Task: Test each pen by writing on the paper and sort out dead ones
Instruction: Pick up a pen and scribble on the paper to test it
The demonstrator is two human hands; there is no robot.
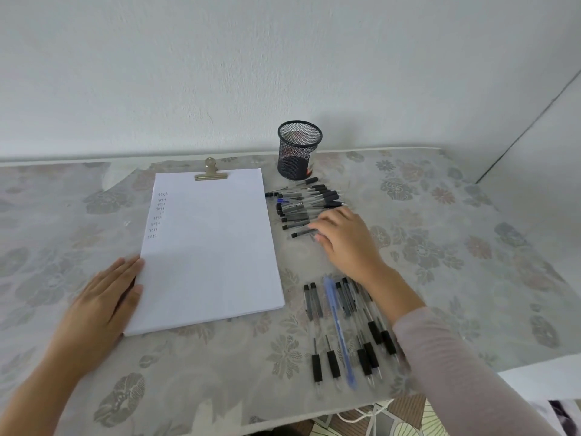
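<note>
Paper point(207, 253) with some test words. Row of pens point(342, 328) likely done, big pile point(301, 209) to go. Left grip point(100, 297) flat by paper. Right grip point(345, 240) on pile, pinch not clear.

A floral-patterned tablecloth point(440, 234) is spread over the table. A black mesh cup point(299, 152) is stood upright at the far side, close to a plain white wall point(220, 73). A brass-coloured clip point(210, 172) is noted left of the cup. Patterned flooring point(437, 420) is visible beyond the near edge.
</note>
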